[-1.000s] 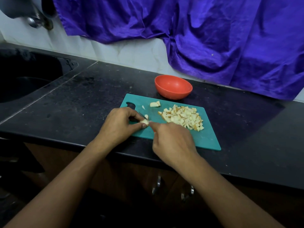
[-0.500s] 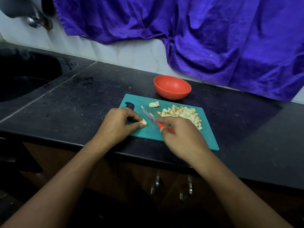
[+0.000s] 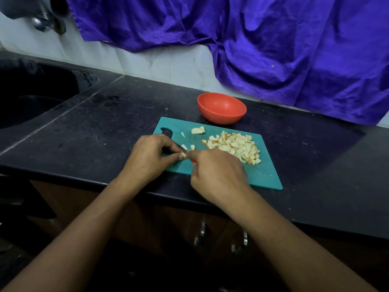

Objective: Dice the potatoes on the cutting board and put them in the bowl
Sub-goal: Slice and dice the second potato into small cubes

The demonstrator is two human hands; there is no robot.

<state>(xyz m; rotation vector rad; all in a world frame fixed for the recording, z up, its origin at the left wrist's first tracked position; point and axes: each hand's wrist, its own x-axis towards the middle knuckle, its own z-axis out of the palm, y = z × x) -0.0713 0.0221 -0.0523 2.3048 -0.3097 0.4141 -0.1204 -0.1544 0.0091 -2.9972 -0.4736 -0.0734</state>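
A teal cutting board [image 3: 263, 175] lies near the counter's front edge. A heap of diced potato [image 3: 235, 147] covers its right half. A larger potato chunk [image 3: 197, 130] and a thin sliver [image 3: 183, 134] rest near its far edge. My left hand [image 3: 150, 158] pinches a small potato piece [image 3: 184, 155] on the board. My right hand [image 3: 216, 175] grips a knife with a red handle [image 3: 194, 162], mostly hidden; the blade meets that piece. Two small cut bits [image 3: 188, 147] lie just beyond. The orange bowl [image 3: 221, 108] stands behind the board and looks empty.
Black stone counter [image 3: 105, 127] with a dark sink [image 3: 31, 98] at the left and a tap [image 3: 45, 23] above it. Purple cloth [image 3: 252, 45] hangs on the wall behind. Cabinet handles [image 3: 202, 233] sit below the counter edge.
My right hand had drawn the knife back to the right, blade showing; now it has come back left and the blade is down on the piece my left hand holds.
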